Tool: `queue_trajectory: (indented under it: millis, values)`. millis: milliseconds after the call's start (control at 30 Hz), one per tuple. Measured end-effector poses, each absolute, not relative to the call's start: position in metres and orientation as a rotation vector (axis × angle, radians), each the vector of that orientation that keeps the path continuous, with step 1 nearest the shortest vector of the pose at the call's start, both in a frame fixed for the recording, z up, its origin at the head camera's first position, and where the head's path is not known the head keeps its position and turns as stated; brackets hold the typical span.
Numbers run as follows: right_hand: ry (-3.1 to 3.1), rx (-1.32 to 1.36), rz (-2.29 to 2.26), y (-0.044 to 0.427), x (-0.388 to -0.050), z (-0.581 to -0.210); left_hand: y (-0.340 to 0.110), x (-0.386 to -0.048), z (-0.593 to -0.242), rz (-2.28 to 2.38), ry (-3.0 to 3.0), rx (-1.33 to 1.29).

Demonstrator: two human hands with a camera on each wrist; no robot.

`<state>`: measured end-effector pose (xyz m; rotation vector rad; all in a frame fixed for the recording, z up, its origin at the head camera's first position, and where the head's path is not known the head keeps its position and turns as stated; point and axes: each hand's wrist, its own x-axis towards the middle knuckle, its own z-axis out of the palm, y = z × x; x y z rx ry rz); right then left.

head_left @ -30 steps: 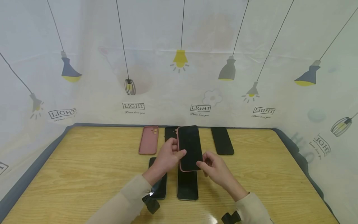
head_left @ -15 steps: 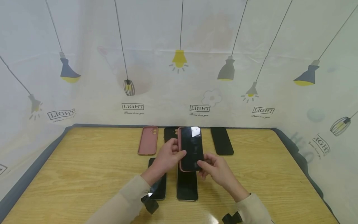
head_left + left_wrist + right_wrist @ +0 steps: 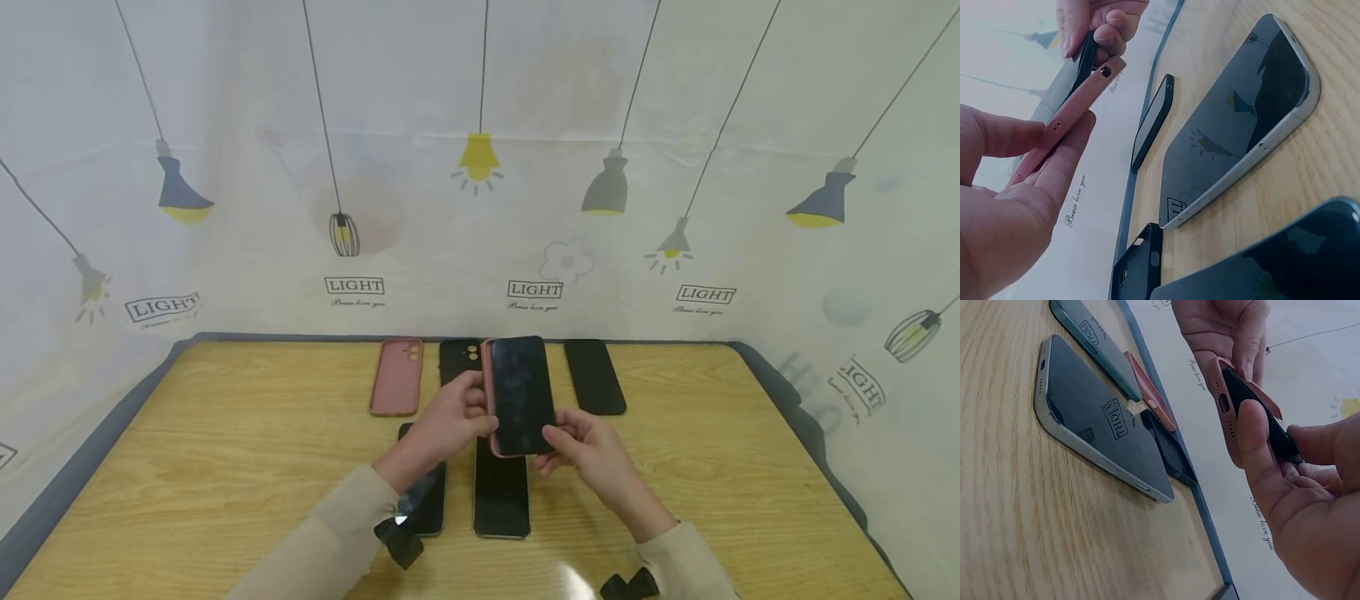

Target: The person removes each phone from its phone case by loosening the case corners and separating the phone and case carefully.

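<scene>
Head view is showing the left hand (image 3: 450, 421) pinching a pink flexible-looking phone case (image 3: 1074, 105) while the right hand (image 3: 592, 450) is pinching the edge of a black slab phone (image 3: 521, 396), both above the worktop (image 3: 262, 450), towards its far edge. The phone is seemingly sitting only partly inside, so the fit is looking unfinished. Lamp-printed cloth (image 3: 420, 100) behind is reading "LIGHT" and "Beese love you"; no phone brand is showing.

A black phone (image 3: 522, 396) sits askew in a pink case (image 3: 1075, 109).
</scene>
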<state>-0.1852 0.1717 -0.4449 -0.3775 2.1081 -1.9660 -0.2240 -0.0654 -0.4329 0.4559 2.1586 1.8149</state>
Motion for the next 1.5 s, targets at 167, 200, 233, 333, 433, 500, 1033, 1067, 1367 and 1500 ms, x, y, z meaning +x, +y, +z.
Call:
queue_trajectory:
  millis: [167,200,233,333,433,500,1033,1067,1367,1500]
  values:
    - [2.103,-0.356,-1.973,0.176,-0.185,-0.446,-0.066,-0.225,-0.432,1.822,2.146,0.451]
    - [2.102,-0.351,-1.976,0.176,-0.185,-0.446,-0.066,-0.225,-0.431,1.820,2.151,0.445]
    - [2.099,-0.346,-1.980,0.177,-0.184,-0.446,-0.066,-0.225,-0.431,1.814,2.160,0.438]
    - [2.097,-0.336,-1.992,0.180,-0.183,-0.445,-0.065,-0.225,-0.430,1.795,2.182,0.409]
    - [2.091,-0.329,-2.006,0.182,-0.181,-0.444,-0.064,-0.226,-0.430,1.781,2.202,0.390]
    - [2.096,-0.326,-2.009,0.184,-0.180,-0.444,-0.064,-0.227,-0.430,1.764,2.220,0.384]
    - [2.180,-0.217,-1.964,0.205,-0.168,-0.443,-0.066,-0.244,-0.431,1.678,2.364,0.287]
    - [2.185,-0.203,-1.961,0.206,-0.167,-0.443,-0.066,-0.245,-0.431,1.680,2.369,0.282]
    - [2.222,-0.177,-1.929,0.214,-0.161,-0.444,-0.066,-0.256,-0.431,1.634,2.420,0.275]
    - [2.228,-0.135,-1.912,0.217,-0.159,-0.444,-0.066,-0.260,-0.429,1.610,2.439,0.269]
